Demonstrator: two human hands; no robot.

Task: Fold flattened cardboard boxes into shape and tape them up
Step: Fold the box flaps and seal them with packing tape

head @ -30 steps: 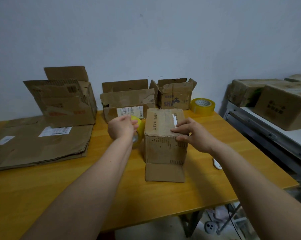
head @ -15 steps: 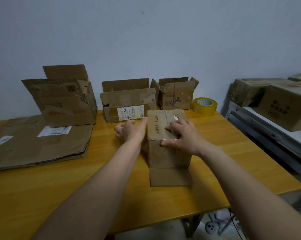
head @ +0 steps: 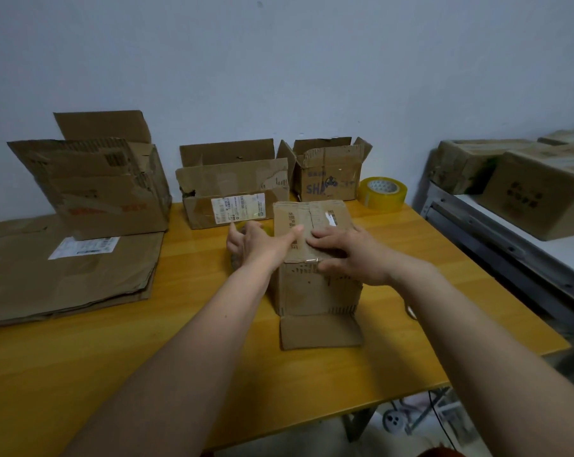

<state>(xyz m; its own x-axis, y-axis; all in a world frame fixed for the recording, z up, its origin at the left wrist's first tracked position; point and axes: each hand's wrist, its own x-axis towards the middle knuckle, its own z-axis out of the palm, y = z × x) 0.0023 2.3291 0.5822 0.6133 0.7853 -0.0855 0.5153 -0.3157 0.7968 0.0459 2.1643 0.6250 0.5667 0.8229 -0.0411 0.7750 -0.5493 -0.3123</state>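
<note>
A small worn cardboard box (head: 315, 291) stands upright in the middle of the yellow table (head: 147, 357), its top flaps closed and one bottom flap splayed toward me. My right hand (head: 348, 252) lies flat on the box top with fingers straight, the thumb down over the front face. A shiny tape end shows at the top front edge. My left hand (head: 256, 245) is at the box's left side, wrapped round a yellow tape roll (head: 266, 228) that it mostly hides. Its thumb reaches onto the box top.
A pile of flattened cardboard (head: 64, 278) lies at the left. Three open boxes (head: 233, 192) stand along the back wall, with a second tape roll (head: 383, 192) at the back right. A shelf (head: 510, 245) with more boxes is on the right.
My left hand has carried the tape roll down against the box's left side, its thumb now on top. My right hand slid toward the top's near edge.
</note>
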